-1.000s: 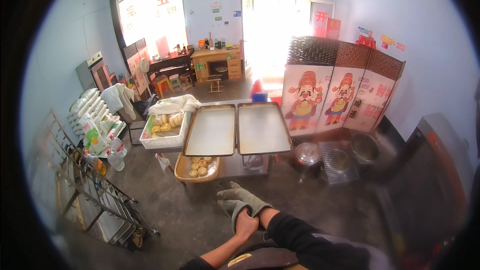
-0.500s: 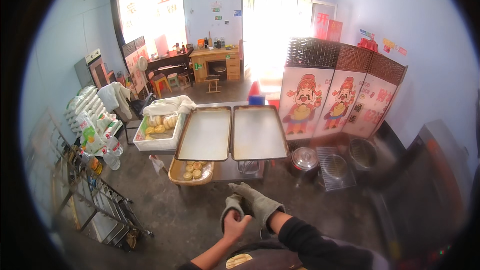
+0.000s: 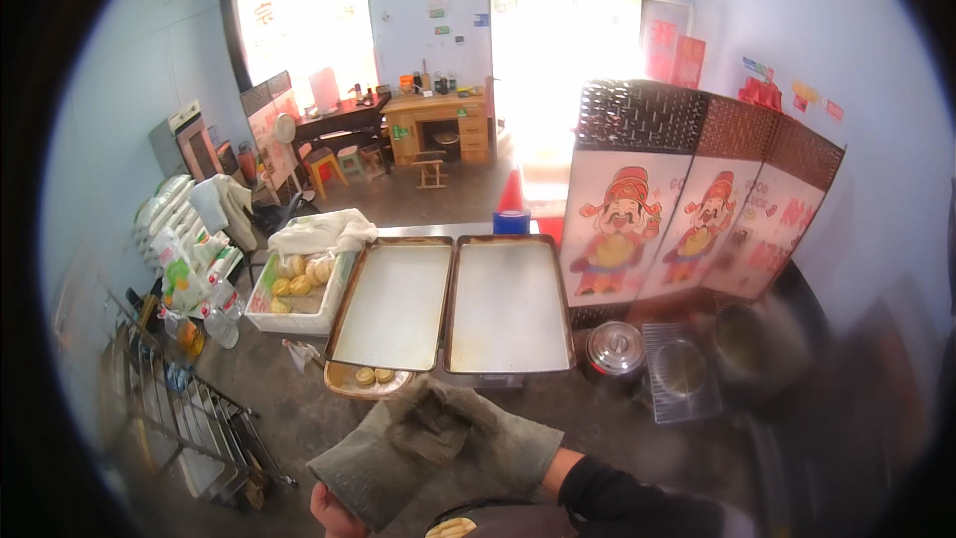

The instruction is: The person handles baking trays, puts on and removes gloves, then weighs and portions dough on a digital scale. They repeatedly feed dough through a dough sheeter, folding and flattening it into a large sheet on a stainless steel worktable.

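Note:
My left hand (image 3: 337, 516), bare, is closed on the wide cuff edge of a grey-green work glove (image 3: 363, 463) at the lower edge. A matching glove (image 3: 513, 428) covers my right hand, and its dark-sleeved arm comes from the lower right. The two gloves meet in the middle, where bunched fabric hides my right fingers. Just beyond them, two bare baking trays (image 3: 393, 304) with dark rims lie side by side on a table. Under the left tray's near edge, a shallow basket (image 3: 344, 379) shows round golden pastries (image 3: 374, 376).
Left of the trays stands a white crate (image 3: 299, 323) with buns and a cloth (image 3: 321, 232). A wheeled rack (image 3: 199, 418) of trays fills the lower left, near bottles (image 3: 221, 324). At right are a lidded pot (image 3: 615, 347), a wire grate (image 3: 682, 394) and a folding screen (image 3: 637, 229).
My left hand has moved left and down, stretching the glove out wide. The view has shifted, so the trays appear nearer and the gloves cover more of the basket.

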Demonstrator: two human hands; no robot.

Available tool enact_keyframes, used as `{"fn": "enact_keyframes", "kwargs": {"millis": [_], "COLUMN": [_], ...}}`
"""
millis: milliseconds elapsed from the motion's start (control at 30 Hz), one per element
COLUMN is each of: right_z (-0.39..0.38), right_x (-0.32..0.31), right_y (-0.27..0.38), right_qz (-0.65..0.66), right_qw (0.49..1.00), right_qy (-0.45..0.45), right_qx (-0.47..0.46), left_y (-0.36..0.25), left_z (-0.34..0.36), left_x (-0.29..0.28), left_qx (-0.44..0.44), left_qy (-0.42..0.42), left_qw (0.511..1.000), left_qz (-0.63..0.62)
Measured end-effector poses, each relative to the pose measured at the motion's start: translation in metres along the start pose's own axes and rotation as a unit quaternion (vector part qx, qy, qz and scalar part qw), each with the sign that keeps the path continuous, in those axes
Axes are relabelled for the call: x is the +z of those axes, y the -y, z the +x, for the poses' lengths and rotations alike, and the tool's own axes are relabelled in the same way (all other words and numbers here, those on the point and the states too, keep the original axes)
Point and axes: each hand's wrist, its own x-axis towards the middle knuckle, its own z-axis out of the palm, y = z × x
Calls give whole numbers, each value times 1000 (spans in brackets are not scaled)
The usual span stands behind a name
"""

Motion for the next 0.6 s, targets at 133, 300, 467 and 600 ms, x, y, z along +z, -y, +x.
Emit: {"fn": "enact_keyframes", "kwargs": {"millis": [133, 300, 467, 600], "right_z": [32, 103, 133, 165], "right_x": [1, -11, -31, -27], "right_y": [22, 16, -13, -65], "right_qz": [-9, -21, -28, 22], "right_qw": [997, 994, 999, 996], "right_qy": [55, 92, -19, -91], "right_qx": [-48, -48, -31, 5], "left_y": [21, 63, 35, 11], "left_z": [95, 120, 143, 181], "left_x": [59, 125, 89, 2], "left_qx": [-129, -76, -82, -210], "left_qy": [104, 108, 163, 150], "left_qw": [982, 991, 976, 965], "left_qz": [-93, 6, 120, 47]}}
